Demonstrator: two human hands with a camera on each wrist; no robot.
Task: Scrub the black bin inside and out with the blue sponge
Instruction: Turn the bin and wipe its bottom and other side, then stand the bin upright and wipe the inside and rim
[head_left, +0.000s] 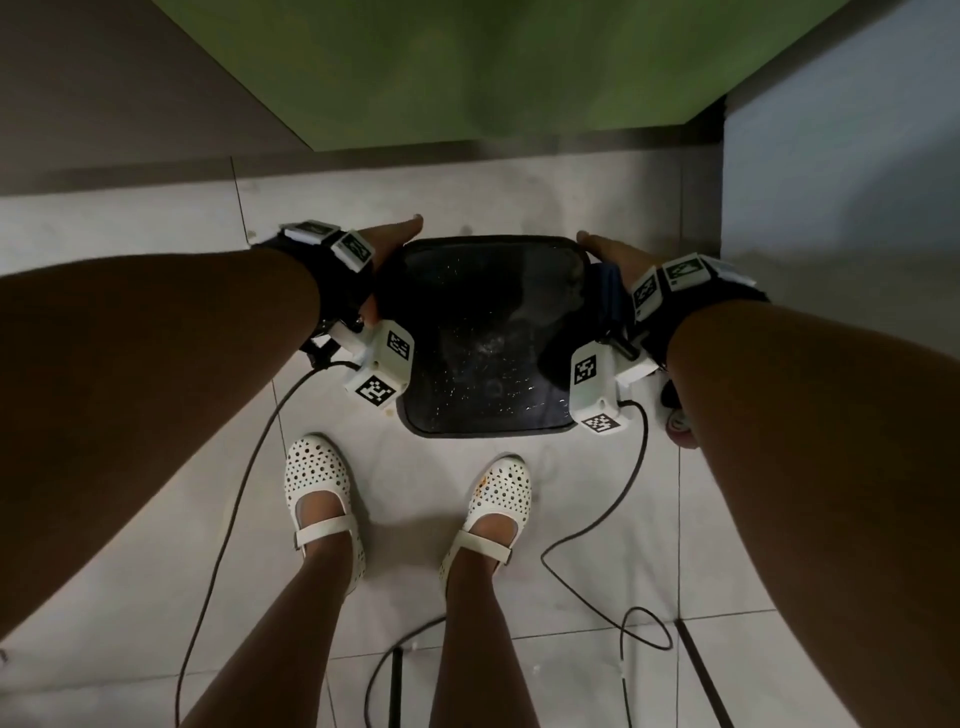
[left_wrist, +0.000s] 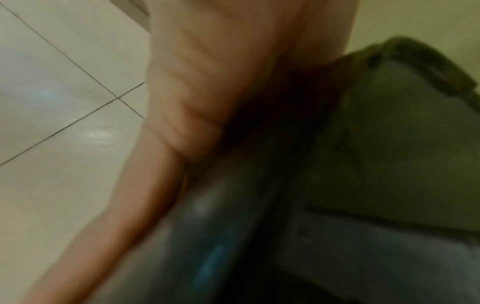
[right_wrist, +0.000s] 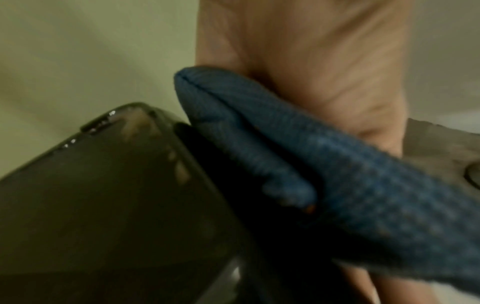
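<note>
The black bin (head_left: 483, 332) stands on the tiled floor in front of my feet, its dark wet face turned up to the head camera. My left hand (head_left: 395, 236) lies flat against the bin's left side (left_wrist: 389, 144), fingers straight, the palm (left_wrist: 207, 72) touching the wall. My right hand (head_left: 618, 254) presses the blue sponge (head_left: 609, 291) against the bin's right side, fingers straight and pointing forward. In the right wrist view the sponge (right_wrist: 298, 164) is sandwiched between my palm (right_wrist: 324, 61) and the bin's edge (right_wrist: 103, 195).
A green wall (head_left: 467, 67) rises just behind the bin and a grey wall (head_left: 831, 156) closes the right side. My white shoes (head_left: 317, 483) stand close in front of the bin. Cables (head_left: 249, 467) trail over the tiles. A small round object (head_left: 678, 423) lies right of the bin.
</note>
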